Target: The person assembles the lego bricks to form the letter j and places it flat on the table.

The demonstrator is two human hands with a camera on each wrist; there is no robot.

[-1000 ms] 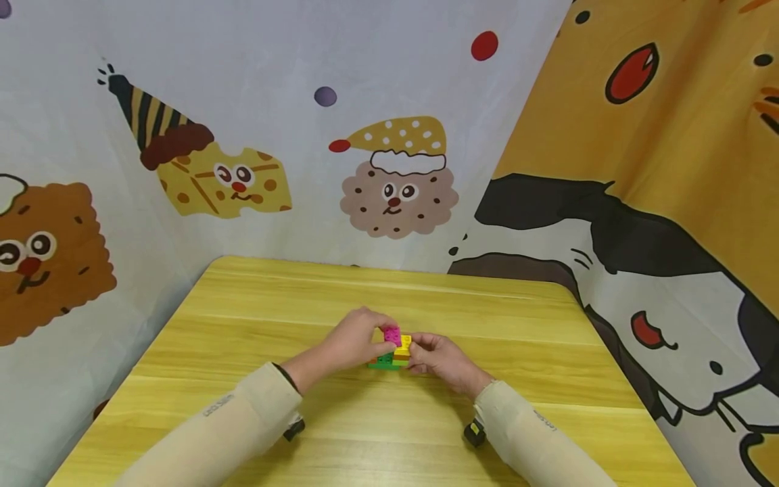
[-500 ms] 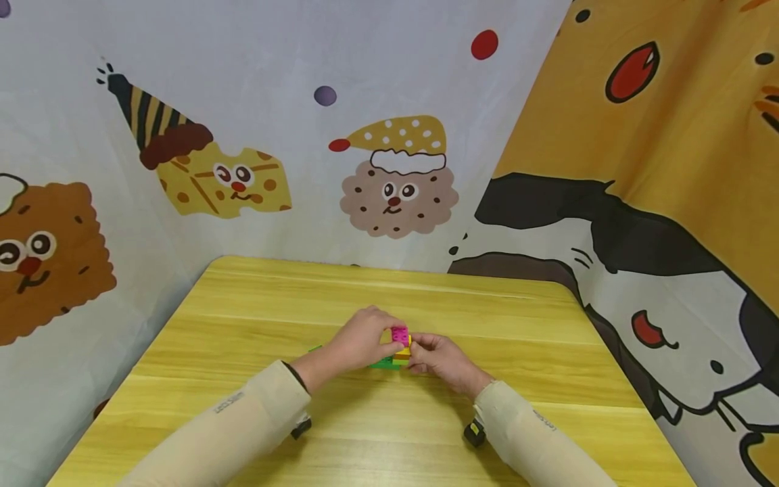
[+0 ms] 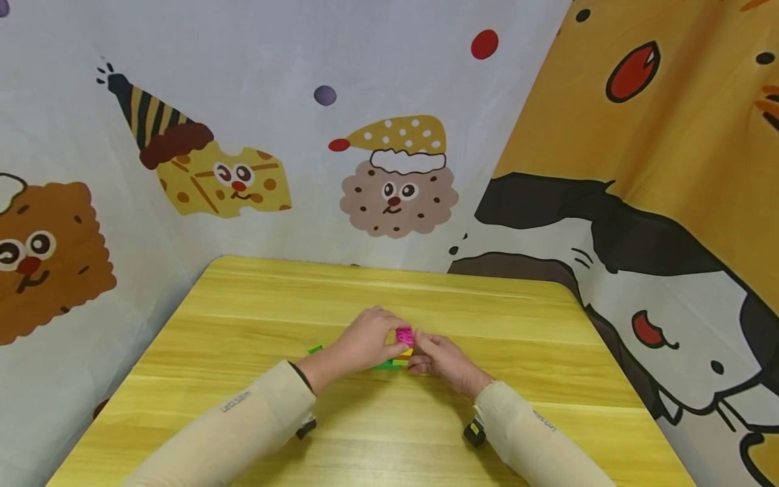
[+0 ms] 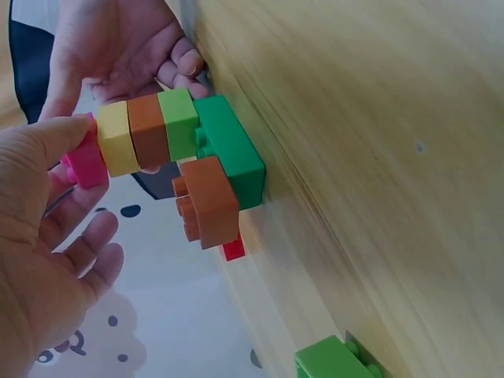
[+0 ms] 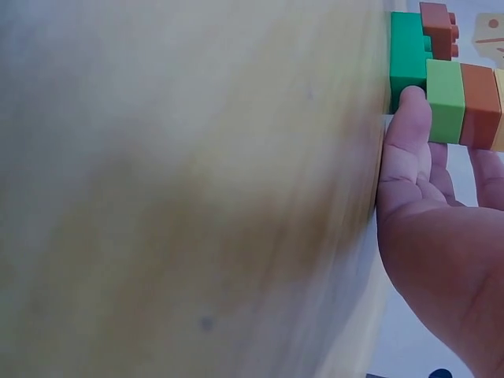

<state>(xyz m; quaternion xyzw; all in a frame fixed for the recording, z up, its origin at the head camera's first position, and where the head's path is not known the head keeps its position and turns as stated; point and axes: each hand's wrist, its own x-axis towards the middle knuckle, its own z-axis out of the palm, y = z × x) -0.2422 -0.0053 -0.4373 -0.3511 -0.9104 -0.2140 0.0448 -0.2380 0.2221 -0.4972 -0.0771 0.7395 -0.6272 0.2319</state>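
Observation:
My left hand (image 3: pixel 364 341) pinches a pink toy brick (image 4: pixel 89 163) between thumb and fingers, at the top of a stack. Below that brick come a yellow brick (image 4: pixel 118 140), a brown brick (image 4: pixel 150 132) and a light green brick (image 4: pixel 179 124). The column rises from one end of a longer dark green brick (image 4: pixel 239 157), which also bears an orange-brown brick (image 4: pixel 211 203). From the other side, my right hand (image 3: pixel 444 364) holds the column, with its little finger at the dark green brick in the right wrist view.
A loose green brick (image 4: pixel 335 358) lies on the wooden table (image 3: pixel 274 304) to the left, partly behind my left forearm in the head view. A bit of red (image 4: pixel 234 249) shows beyond the orange-brown brick. Cartoon-printed cloth (image 3: pixel 255 81) hangs behind the table.
My left hand has carried the pink brick rightward onto the yellow brick at the column's top. The loose green brick has come into sight behind the forearm. My right hand has barely moved.

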